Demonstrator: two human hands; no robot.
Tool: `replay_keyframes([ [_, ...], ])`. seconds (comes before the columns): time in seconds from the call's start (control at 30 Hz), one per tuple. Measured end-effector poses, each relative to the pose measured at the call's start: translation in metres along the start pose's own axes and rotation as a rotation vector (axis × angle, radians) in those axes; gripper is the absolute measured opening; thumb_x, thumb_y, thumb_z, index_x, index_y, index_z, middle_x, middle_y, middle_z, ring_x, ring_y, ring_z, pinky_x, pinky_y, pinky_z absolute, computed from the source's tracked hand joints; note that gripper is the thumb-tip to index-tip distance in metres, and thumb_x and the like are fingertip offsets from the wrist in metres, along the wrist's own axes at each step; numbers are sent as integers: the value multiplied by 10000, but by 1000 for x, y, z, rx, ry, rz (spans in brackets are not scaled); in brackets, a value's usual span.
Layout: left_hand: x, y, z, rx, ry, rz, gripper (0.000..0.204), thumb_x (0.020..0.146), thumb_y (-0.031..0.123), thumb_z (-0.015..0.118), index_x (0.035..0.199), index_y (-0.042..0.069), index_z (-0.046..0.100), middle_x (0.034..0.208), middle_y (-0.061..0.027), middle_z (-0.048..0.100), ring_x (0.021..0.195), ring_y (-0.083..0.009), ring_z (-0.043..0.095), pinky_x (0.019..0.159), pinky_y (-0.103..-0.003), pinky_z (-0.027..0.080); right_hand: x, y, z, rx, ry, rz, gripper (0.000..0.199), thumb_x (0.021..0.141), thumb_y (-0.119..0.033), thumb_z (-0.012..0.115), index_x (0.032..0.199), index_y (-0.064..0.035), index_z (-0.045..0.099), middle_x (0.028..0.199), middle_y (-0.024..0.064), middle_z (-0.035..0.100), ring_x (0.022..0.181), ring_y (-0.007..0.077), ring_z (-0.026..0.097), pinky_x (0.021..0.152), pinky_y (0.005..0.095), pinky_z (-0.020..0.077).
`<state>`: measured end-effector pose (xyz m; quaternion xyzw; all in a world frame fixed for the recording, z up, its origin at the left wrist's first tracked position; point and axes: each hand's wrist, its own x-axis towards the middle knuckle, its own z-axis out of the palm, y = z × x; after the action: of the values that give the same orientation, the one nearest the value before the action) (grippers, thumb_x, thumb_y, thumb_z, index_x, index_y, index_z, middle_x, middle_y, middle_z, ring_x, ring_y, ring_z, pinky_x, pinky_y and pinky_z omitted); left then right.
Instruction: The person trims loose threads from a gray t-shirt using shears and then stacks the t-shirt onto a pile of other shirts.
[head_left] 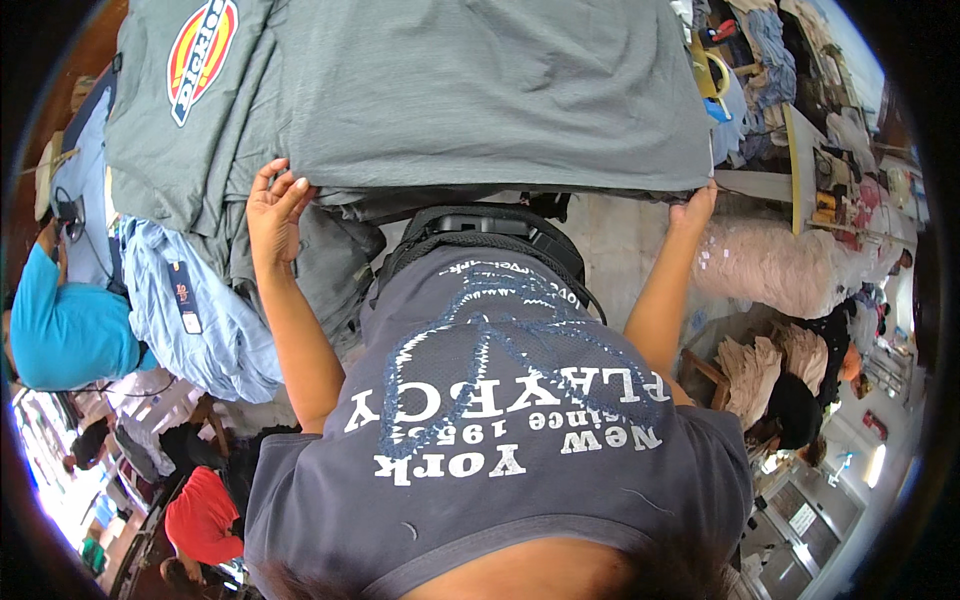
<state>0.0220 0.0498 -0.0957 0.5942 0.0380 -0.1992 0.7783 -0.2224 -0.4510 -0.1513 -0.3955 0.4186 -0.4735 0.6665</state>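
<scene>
Arms stretched wide, left hand and right hand pinch grey shirt hem.

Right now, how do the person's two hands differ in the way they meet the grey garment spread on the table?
The left hand is raised with its fingers spread and showing along the near edge of the grey garment, while the right hand shows mostly its back, its fingers closed at the hem's corner. The left hand meets the edge partway along, beside a stack of grey clothes; the right hand is at the far right corner. Both touch the same near hem.
</scene>
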Motion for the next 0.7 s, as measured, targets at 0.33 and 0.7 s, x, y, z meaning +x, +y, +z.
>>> replay_keyframes([
  [0.33, -26, 18, 67, 1213, 424, 792, 307, 717, -10, 547, 1017, 57, 548, 1025, -95, 537, 995, -225, 483, 869, -344, 376, -49, -25, 3, -735, 114, -868, 255, 790, -101, 487, 1033, -41, 533, 1090, 107, 521, 1047, 236, 460, 883, 401, 341],
  [0.7, -25, -72, 128, 1807, -426, 924, 589, 753, 28, 420, 1256, 334, 385, 1365, 52, 289, 1263, -179, 260, 999, -427, 204, -100, -12, 31, -1597, -734, -1248, 446, 799, -293, 506, 1236, -244, 434, 1337, -52, 338, 1268, 189, 225, 1029, 455, 36],
])
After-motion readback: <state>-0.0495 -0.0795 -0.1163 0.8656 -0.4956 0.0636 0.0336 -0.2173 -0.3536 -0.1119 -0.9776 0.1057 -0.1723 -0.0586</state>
